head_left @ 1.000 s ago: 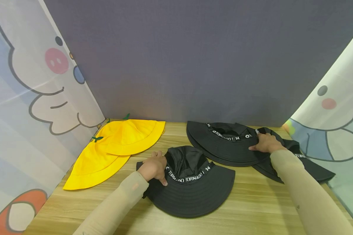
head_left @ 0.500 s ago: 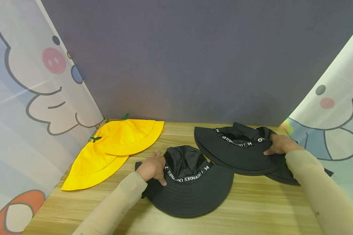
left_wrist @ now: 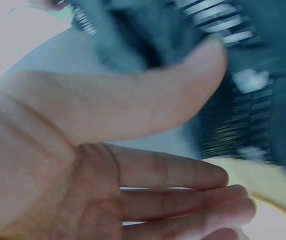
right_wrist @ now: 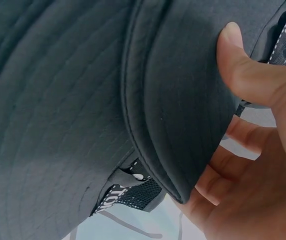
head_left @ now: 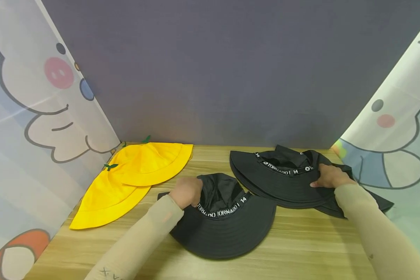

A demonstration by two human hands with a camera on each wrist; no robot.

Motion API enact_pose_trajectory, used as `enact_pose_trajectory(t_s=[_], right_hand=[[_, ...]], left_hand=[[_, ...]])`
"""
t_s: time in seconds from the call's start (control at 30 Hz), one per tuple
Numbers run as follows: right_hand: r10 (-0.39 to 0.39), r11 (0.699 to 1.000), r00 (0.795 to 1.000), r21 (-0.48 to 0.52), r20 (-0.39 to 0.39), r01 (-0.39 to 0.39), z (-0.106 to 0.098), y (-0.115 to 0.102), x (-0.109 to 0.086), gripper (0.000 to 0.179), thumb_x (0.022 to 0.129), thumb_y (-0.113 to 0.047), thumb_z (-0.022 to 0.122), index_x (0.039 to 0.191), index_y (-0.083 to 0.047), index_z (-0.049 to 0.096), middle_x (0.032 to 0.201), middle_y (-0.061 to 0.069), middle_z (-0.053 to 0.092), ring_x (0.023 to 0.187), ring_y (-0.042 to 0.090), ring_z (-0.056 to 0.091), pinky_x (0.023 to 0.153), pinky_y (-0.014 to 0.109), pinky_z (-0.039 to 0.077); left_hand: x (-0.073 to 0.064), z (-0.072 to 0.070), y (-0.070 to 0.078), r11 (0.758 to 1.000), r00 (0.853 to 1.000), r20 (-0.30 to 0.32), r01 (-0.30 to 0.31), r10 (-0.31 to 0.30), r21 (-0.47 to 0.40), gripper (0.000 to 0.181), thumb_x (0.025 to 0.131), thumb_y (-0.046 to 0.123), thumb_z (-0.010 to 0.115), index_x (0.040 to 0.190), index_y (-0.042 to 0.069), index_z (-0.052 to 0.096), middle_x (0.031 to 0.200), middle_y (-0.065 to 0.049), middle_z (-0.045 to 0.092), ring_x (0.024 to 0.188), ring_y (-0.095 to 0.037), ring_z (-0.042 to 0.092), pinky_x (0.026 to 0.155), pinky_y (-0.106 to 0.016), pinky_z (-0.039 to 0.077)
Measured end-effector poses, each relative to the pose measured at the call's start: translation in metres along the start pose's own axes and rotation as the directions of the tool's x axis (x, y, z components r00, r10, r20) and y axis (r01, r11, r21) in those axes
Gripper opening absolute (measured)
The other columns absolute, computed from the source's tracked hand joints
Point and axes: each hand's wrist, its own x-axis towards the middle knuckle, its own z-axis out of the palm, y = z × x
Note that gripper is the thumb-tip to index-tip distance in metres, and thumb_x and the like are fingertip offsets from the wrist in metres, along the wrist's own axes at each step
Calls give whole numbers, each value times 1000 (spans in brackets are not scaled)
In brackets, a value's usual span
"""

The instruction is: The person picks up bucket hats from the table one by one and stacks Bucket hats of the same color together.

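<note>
A black bucket hat with a white-lettered "TORNADO 14" band lies crown side back on the front middle of the table. At its left side is my left hand; in the left wrist view its fingers are straight and nothing sits between them and the thumb. My right hand pinches the right edge of the upper black hat in an overlapping pile. The right wrist view shows the thumb on top of the brim and the other fingers behind it.
Two yellow hats with green sprout tips overlap at the back left. More black hats stick out from under my right hand and forearm. A grey panel stands behind the table, with cartoon-printed sheets at both sides.
My right hand has drawn the upper black hats rightward and slightly nearer, over those at the right. My left hand has come off the front hat's brim and turned; that hat stays about in place.
</note>
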Motion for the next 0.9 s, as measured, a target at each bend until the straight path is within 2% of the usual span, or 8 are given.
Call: enact_pose_trajectory(t_s=[0.1,0.27,0.4,0.47,0.6,0.73,0.87,0.9], right_hand=[[12,1000,1000,-4,-15,-12,1,0,-1,108,77,-51,86,134,24,35,134,50,39,119,70,40,90,75,41],[21,1000,999,-10,-45,-21,3,0,-2,104,76,-50,87,132,23,38,132,50,42,118,71,41,89,75,41],[15,999,998,-27,-60,-17,5,-1,-5,101,78,-49,86,131,23,39,131,50,43,117,71,41,88,75,42],[12,999,998,-35,-66,-15,6,-2,-6,99,79,-48,85,132,23,39,131,50,43,117,70,41,88,75,42],[9,1000,996,-29,-84,-11,7,-3,-7,95,82,-46,84,134,21,41,132,49,43,117,70,42,86,75,43],[12,1000,995,-5,-96,-13,8,-4,-8,94,83,-46,83,137,18,41,135,47,42,119,70,40,86,77,41],[12,1000,995,9,-98,-11,9,-4,-9,95,84,-47,82,141,17,39,138,47,39,122,71,37,88,78,40],[10,1000,995,12,-101,-9,9,-4,-10,96,84,-48,82,141,16,39,138,47,39,123,71,37,89,78,40]], left_hand=[[6,-24,5,998,996,-68,-60,57,-35,11,87,18,71,94,9,75,95,-5,72,87,-20,66,81,-38,56],[37,-51,16,974,986,-89,-156,143,-163,15,97,25,63,97,12,71,107,-7,69,97,-26,63,87,-40,50],[73,-52,21,902,975,-76,-222,209,-371,29,101,29,61,118,6,67,122,-11,66,108,-27,61,91,-42,49],[87,-50,23,841,971,-72,-234,229,-487,42,103,30,60,135,2,59,137,-14,59,121,-30,58,98,-43,49],[109,-45,29,693,969,-90,-227,229,-684,58,105,27,56,152,-3,40,152,-19,46,139,-36,44,110,-47,42],[125,-39,37,507,980,-65,-154,189,-848,69,104,26,57,159,-2,25,163,-19,29,147,-38,32,116,-50,34],[135,-31,44,340,988,11,-42,154,-940,77,104,24,57,163,3,11,168,-16,14,152,-37,21,119,-52,27],[137,-29,46,286,989,23,-21,148,-958,77,104,23,58,163,3,12,168,-16,14,152,-37,21,119,-52,28]])
